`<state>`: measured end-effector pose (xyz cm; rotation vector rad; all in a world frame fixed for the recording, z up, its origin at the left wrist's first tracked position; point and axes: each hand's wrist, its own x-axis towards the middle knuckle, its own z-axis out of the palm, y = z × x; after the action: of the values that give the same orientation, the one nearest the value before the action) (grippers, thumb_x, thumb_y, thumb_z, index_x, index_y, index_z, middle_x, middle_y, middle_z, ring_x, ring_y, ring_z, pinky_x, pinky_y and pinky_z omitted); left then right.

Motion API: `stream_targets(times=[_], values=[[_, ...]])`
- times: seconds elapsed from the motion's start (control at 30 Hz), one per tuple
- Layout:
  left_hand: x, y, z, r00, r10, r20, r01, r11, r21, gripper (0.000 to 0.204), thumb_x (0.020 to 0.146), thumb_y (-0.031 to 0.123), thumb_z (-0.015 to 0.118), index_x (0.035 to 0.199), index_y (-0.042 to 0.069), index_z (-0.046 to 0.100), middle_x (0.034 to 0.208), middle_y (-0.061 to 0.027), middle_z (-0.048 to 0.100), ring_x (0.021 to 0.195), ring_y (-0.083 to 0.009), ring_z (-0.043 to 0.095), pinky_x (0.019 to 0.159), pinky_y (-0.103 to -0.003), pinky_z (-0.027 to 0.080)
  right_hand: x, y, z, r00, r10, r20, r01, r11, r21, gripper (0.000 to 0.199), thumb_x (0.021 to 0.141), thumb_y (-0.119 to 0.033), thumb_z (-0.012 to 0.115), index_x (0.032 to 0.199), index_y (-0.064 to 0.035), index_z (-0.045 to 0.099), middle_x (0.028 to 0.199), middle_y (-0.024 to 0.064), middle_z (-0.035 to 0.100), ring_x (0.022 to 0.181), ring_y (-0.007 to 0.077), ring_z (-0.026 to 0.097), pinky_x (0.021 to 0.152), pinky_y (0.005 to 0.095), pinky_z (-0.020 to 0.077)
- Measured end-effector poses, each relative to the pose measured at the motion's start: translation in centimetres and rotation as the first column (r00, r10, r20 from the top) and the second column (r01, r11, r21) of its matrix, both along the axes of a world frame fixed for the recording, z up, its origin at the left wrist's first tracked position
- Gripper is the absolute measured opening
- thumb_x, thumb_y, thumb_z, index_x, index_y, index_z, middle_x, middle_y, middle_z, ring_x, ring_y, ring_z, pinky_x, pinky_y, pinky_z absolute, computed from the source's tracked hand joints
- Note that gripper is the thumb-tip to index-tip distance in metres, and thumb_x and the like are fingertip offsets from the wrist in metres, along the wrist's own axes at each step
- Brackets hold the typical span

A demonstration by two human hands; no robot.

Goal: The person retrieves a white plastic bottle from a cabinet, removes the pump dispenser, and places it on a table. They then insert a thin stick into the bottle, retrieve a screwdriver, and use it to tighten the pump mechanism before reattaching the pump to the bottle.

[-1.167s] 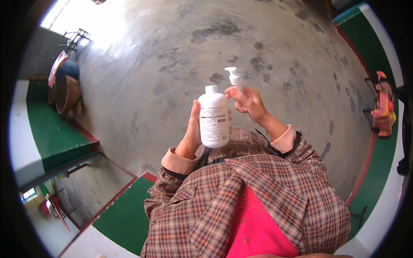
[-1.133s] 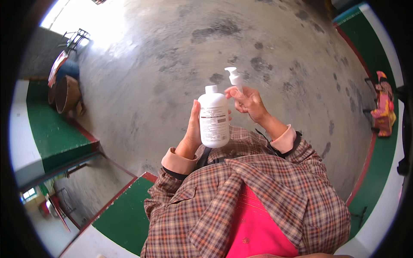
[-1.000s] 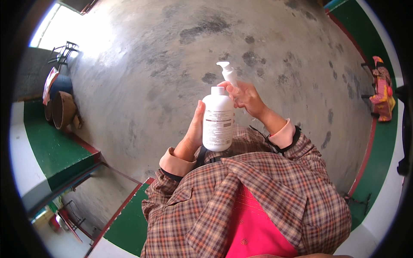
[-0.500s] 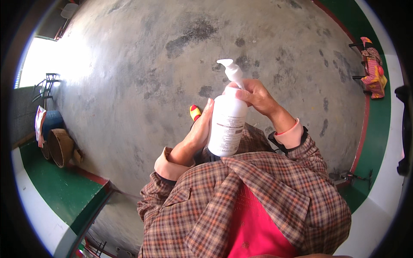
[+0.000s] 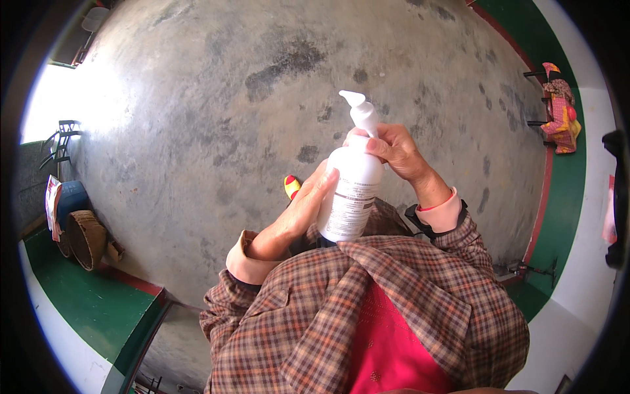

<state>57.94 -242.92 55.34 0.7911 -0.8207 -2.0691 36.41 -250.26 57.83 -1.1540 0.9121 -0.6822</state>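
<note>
Home yard: bare concrete floor (image 5: 216, 118), woven basket (image 5: 84, 238).

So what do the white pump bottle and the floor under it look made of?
The pump bottle looks like opaque white plastic with a smooth, slightly glossy skin and a moulded pump head. The floor looks like bare grey concrete, matte, with dark stains and blotches.

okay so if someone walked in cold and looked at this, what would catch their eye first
A white pump bottle stands out at centre, gripped around its body by the left hand while the right hand grips its pump head. Below are checked jacket sleeves; around them, stained grey concrete floor, with a woven basket far left.
</note>
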Motion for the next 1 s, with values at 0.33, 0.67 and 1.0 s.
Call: stream_targets(times=[0.33, 0.67, 1.0], values=[[-0.9, -2.7, -0.6, 0.996, 0.089, 0.030, -0.094, 0.978, 0.188, 0.077, 0.079, 0.037, 0.078, 0.135, -0.003, 0.045, 0.118, -0.0139, 0.061, 0.108, -0.0231, 0.061, 0.092, -0.037, 0.050, 1.2, -3.3, -0.1, 0.997, -0.072, -0.041, 0.073, 0.997, 0.013, 0.034, 0.093, -0.037, 0.071, 0.097, -0.0034, 0.072, 0.080, -0.0044, 0.062, 0.073, 0.0029, 0.053, 0.064, 0.0217, 0.0422], [-1.3, -4.3, -1.2, 0.699, -0.009, -0.715, 0.260, 0.934, 0.243, 0.089, 0.084, 0.068, 0.044, 0.137, -0.004, 0.045, 0.107, -0.0241, 0.063, 0.088, -0.0384, 0.068, 0.073, -0.049, 0.059, 1.9, -4.5, 0.5, 0.997, 0.068, 0.035, -0.074, 0.978, 0.196, 0.045, 0.093, -0.046, 0.066, 0.103, -0.0020, 0.069, 0.077, -0.0028, 0.060, 0.059, 0.0023, 0.046, 0.050, 0.0185, 0.0309], [0.1, -2.0, -2.2, 0.998, 0.030, -0.047, -0.013, 0.944, 0.329, 0.080, 0.093, 0.060, 0.045, 0.141, -0.003, 0.042, 0.120, -0.0251, 0.061, 0.105, -0.0378, 0.065, 0.090, -0.052, 0.055, 3.2, -4.2, -0.7, 0.995, -0.059, -0.080, 0.073, 0.980, 0.186, 0.032, 0.091, -0.034, 0.073, 0.089, -0.0027, 0.070, 0.068, -0.0018, 0.062, 0.057, 0.0017, 0.051, 0.048, 0.0197, 0.0375]])
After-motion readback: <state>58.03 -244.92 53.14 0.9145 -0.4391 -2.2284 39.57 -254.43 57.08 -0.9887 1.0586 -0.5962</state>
